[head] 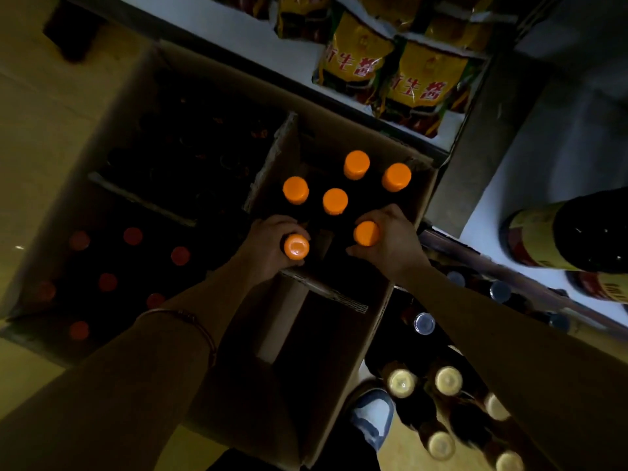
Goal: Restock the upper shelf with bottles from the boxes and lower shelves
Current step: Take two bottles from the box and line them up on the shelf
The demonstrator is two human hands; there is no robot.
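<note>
I looked straight down into an open box [384, 321] on the floor, the light dim. My left hand [268, 246] was curled round the neck of a dark bottle, its orange cap [296, 246] showing between thumb and fingers. My right hand [390, 239] gripped a second bottle the same way, just under its cap [366, 233]. Both bottles stood at the near side of the box's far half, by the cardboard divider [326, 290]. I could not tell whether either had lifted off the bottom.

Four more orange caps [335, 201] stood upright beyond my hands, two in a nearer row and two closer to the far wall. The box's near half looked dark and I could not make out what it held.

A thin bracelet [183, 316] sat on my left forearm. To the left lay a larger box [149, 73] with red caps [132, 235] barely visible in its near part. Above the boxes ran a white shelf [238, 32] carrying yellow packets [421, 79]. At the right, a shelf edge [482, 212] held big dark bottles with yellow labels [533, 239]. Below it were bottles with pale yellow caps [448, 380] and others with clear caps [424, 323]. A shoe [372, 416] showed beside the box.
</note>
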